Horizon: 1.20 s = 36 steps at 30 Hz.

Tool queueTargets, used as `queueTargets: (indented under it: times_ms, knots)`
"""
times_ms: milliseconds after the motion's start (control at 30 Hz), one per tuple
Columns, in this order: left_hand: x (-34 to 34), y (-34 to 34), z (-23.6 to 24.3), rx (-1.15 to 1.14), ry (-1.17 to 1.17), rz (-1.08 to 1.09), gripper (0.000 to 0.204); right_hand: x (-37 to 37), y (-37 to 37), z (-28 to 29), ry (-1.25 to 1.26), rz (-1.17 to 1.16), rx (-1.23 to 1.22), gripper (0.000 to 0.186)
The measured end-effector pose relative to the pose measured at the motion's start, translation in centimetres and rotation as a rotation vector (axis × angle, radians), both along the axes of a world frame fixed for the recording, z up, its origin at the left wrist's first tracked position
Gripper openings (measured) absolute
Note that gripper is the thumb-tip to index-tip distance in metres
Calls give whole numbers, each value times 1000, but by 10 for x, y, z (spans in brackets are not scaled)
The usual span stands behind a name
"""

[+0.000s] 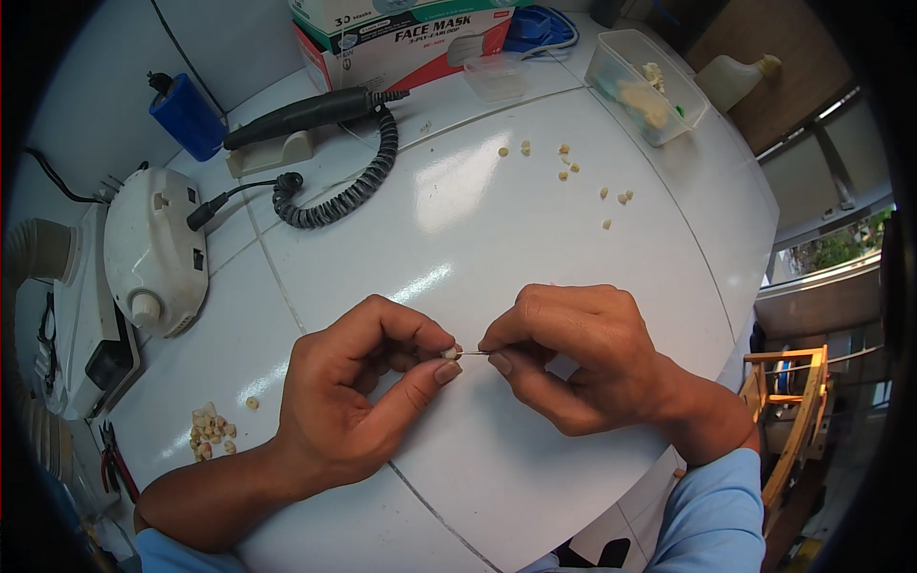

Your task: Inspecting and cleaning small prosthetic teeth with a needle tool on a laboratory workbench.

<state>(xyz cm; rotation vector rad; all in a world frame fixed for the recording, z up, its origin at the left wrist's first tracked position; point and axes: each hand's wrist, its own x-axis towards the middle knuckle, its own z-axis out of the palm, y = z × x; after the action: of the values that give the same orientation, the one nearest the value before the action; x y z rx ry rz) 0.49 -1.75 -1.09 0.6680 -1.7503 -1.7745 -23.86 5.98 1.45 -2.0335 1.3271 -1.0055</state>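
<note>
Over the middle of the white tiled table, my left hand [368, 387] pinches a small cream tooth-shaped piece [451, 353] between thumb and forefinger. My right hand [583, 358] grips a thin metal pin [474, 353] between thumb and fingertips, and its left end meets the piece. Whether the pin goes into the piece or only touches it, I cannot tell. A pile of similar tooth-shaped pieces [208, 432] lies left of my left forearm, with a single one [252, 403] beside it. Several more pieces [564, 164] are scattered farther back on the right.
A black handpiece [301, 116] on a cradle joins a white control box [156, 250] by a coiled cord [334, 215]. Mask boxes [401, 48], a clear tub [650, 91] and a white bottle [731, 81] stand behind. Red-handled pliers [117, 461] lie at the left edge.
</note>
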Motion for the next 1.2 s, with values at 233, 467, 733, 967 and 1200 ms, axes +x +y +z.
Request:
queueTargets:
  times_ms: [233,467,733,967,1200]
  knots:
    - [2,-1,7,-10,-80,-46,19,1,0,0,5,6,23,14]
    - [2,-2,8,-97,-98,-76,18,3,1,-1,50,14,4,15]
    - [2,-2,9,-123,-98,-84,19,4,1,-1,41,31,11,16]
    - [1,-3,10,-196,-113,-120,20,-1,-1,0,98,70,-46,20]
    - [-1,-4,8,-278,-99,-84,23,0,-2,0,40,84,-29,20]
